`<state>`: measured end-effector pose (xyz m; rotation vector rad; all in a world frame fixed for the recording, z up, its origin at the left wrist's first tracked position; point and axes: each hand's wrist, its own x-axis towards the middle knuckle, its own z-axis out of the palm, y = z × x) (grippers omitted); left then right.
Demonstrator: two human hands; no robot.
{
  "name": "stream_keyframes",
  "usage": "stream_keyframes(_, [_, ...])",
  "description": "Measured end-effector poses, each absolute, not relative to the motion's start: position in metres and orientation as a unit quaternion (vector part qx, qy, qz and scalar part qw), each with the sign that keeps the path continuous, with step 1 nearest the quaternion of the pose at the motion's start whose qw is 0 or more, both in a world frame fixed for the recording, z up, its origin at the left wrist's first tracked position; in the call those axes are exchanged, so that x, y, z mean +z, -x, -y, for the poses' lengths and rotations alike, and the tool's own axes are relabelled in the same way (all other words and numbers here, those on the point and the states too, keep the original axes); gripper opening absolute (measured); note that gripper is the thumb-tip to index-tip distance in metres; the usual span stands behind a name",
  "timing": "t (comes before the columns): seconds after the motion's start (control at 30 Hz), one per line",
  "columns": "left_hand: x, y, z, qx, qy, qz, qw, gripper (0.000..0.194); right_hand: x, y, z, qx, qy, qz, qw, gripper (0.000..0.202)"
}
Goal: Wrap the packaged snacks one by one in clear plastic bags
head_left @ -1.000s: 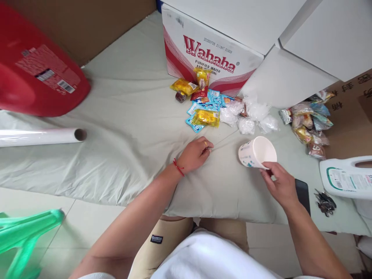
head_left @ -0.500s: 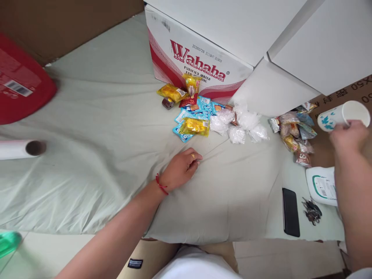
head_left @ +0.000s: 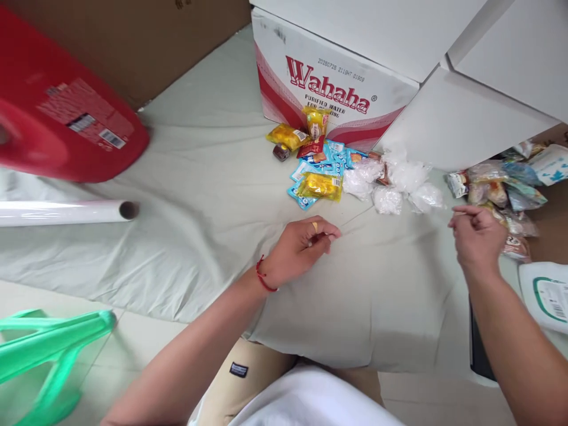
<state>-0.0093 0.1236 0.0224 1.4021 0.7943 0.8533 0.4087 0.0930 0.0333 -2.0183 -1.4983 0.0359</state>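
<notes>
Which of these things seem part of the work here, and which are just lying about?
Probably part of it, being near the left hand or right hand:
yellow packets
clear plastic bundles
bagged snacks
paper cup

Apparently just lying about:
red jug
white roll
phone
white bottle

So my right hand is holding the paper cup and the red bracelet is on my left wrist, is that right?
Not quite: in the head view, the paper cup is apart from your right hand, at the picture's right edge beside the packaged snacks. The red bracelet is indeed on your left wrist.
</notes>
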Motion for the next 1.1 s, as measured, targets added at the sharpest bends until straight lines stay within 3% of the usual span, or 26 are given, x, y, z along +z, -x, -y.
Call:
stream_keyframes(0.1, [0.052, 0.014, -0.129, 0.399, -0.557, -0.335, 0.647, 0.014, 0.035, -0.341, -0.088, 0.027, 0.756, 0.553, 0.348, 0.028])
stream_keyframes(0.23, [0.065, 0.015, -0.165, 0.487, -0.415, -0.399, 0.656, 0.007, 0.043, -0.294, -0.114, 0.063, 0.733, 0.574, 0.359, 0.026])
stream_keyframes(0.33, [0.051, 0.012, -0.202, 0.523, -0.326, -0.445, 0.65, 0.006, 0.041, -0.266, -0.14, 0.118, 0.697, 0.598, 0.378, 0.026])
stream_keyframes(0.43, [0.027, 0.009, -0.228, 0.584, -0.301, -0.493, 0.57, 0.007, 0.034, -0.235, -0.158, 0.134, 0.661, 0.624, 0.395, 0.026])
stream_keyframes(0.57, [-0.01, 0.007, -0.231, 0.626, -0.33, -0.56, 0.43, 0.002, 0.025, -0.222, -0.172, 0.053, 0.675, 0.604, 0.42, 0.026])
stream_keyframes(0.7, [-0.032, 0.002, -0.221, 0.57, -0.419, -0.561, 0.429, 0.009, 0.017, -0.241, -0.171, -0.013, 0.713, 0.527, 0.462, 0.026])
stream_keyframes(0.8, [-0.034, -0.002, -0.221, 0.538, -0.456, -0.553, 0.443, 0.01, 0.008, -0.248, -0.17, -0.023, 0.703, 0.574, 0.419, 0.027])
stream_keyframes(0.97, [-0.031, -0.001, -0.225, 0.541, -0.456, -0.551, 0.442, 0.011, -0.009, -0.239, -0.177, 0.009, 0.716, 0.643, 0.273, 0.026])
stream_keyframes(1.03, [-0.029, -0.001, -0.222, 0.562, -0.44, -0.543, 0.441, 0.01, -0.007, -0.238, -0.176, 0.007, 0.73, 0.605, 0.319, 0.023])
stream_keyframes(1.1, [-0.026, -0.003, -0.216, 0.591, -0.431, -0.523, 0.437, 0.009, 0.001, -0.238, -0.17, 0.028, 0.714, 0.546, 0.437, 0.021])
